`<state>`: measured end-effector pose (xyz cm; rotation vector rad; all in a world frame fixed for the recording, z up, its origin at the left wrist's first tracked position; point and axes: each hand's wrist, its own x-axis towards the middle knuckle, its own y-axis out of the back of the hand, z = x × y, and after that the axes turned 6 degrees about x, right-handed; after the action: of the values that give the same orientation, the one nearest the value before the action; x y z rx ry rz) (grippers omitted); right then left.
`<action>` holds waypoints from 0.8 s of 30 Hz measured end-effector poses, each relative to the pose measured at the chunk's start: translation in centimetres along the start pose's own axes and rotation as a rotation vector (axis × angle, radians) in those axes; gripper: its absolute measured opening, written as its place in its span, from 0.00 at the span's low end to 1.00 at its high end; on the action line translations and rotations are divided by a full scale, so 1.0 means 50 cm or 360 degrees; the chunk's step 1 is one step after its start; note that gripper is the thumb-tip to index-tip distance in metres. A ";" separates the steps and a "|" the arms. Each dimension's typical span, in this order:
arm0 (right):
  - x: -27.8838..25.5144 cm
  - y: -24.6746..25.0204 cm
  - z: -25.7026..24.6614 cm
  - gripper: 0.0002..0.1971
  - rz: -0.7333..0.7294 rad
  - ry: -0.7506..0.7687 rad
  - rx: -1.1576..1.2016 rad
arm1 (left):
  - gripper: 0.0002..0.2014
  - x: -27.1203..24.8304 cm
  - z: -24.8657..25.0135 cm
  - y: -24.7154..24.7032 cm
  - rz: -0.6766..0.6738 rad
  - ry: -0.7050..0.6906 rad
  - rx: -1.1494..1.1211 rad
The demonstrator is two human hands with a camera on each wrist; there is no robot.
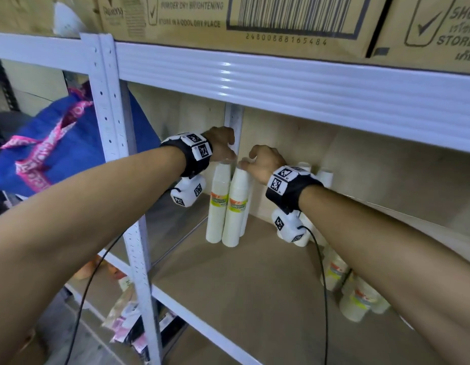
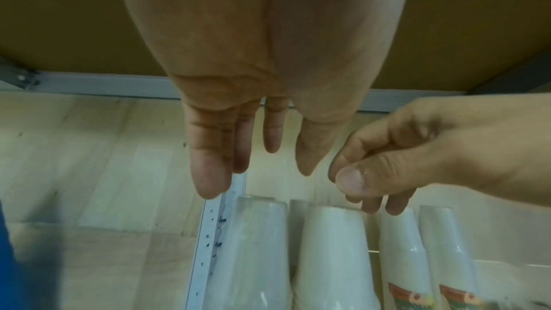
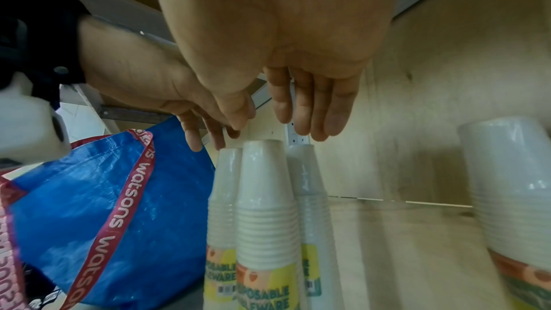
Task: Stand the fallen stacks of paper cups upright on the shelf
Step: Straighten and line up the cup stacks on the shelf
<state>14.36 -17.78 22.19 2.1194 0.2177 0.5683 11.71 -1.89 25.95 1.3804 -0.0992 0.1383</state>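
Blue bag (image 1: 70, 143): hangs left of the white shelf post (image 1: 115, 143), outside the bay; only the right wrist view shows the lettering on its red strap.
Left hand (image 1: 222, 143): above the leftmost stack, fingers straight and relaxed, pointing down — holding nothing, as the left wrist view shows.
Upright stacks (image 1: 228, 204): a tight cluster stands in the back left corner of the shelf board (image 1: 255, 272), long axes vertical, cup bottoms up and open rims down on the board. They touch one another, and a label band wraps each low down.
Right hand (image 1: 263, 164): just above the cluster's top, fingers loosely extended downward and clasping nothing. Whether the fingertips touch the top cup is unclear.
Other upright stacks (image 1: 324, 177): stand against the back wall right of the cluster, partly hidden by the right wrist in the head view; the right wrist view shows one (image 3: 507, 197) close up, vertical.
Fallen stacks (image 1: 360, 304): lie low at the right of the board under the right forearm, long axes roughly level — seen in the head view alone.
Cardboard boxes (image 1: 255, 19): sit on the shelf above.
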 end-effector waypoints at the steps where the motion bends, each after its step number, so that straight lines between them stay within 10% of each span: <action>1: -0.001 -0.007 -0.002 0.22 0.0000 -0.0015 0.0003 | 0.22 -0.003 -0.003 -0.006 -0.0015 0.0015 -0.0019; 24: -0.011 -0.053 0.027 0.27 -0.0094 -0.0087 0.0068 | 0.23 -0.005 -0.014 -0.070 -0.0077 -0.0086 -0.0026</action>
<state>14.65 -17.44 19.23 2.1594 0.2632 0.4742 12.03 -1.86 22.37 1.3696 -0.1121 0.0597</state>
